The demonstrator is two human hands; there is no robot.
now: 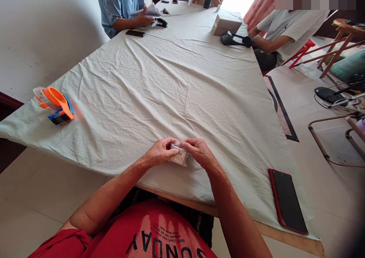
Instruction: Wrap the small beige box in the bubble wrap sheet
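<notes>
My left hand (pixel 159 151) and my right hand (pixel 199 151) meet near the front edge of the cloth-covered table (pixel 171 83). Both pinch the top of a small clear plastic packet (pixel 179 157) with printing on it, held just above the cloth. The fingers cover much of the packet, so what it holds is hidden.
A phone in a red case (pixel 288 201) lies at the table's front right corner. An orange and blue tape dispenser (pixel 57 105) sits at the left edge. Two other people sit at the far end with a box (pixel 226 24), a black device (pixel 235 39) and phones.
</notes>
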